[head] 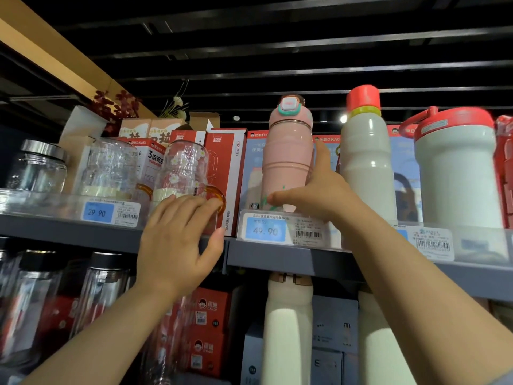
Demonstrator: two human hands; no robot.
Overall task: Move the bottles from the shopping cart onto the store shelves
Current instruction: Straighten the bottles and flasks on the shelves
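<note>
The grey store shelf (pixel 277 257) crosses the middle of the frame, rising slightly to the left. At right stands a wide white bottle (pixel 458 173) with a red lid, and left of it a tall white bottle (pixel 366 168) with a red cap. At centre the pink bottle (pixel 287 159) stands upright on the shelf; the right hand (pixel 319 193) wraps its lower body, thumb in front. The left hand (pixel 177 240), fingers relaxed and spread, rests at the shelf edge by a glass mug (pixel 183 170). A blue price tag (pixel 265 230) sits below the pink bottle.
</note>
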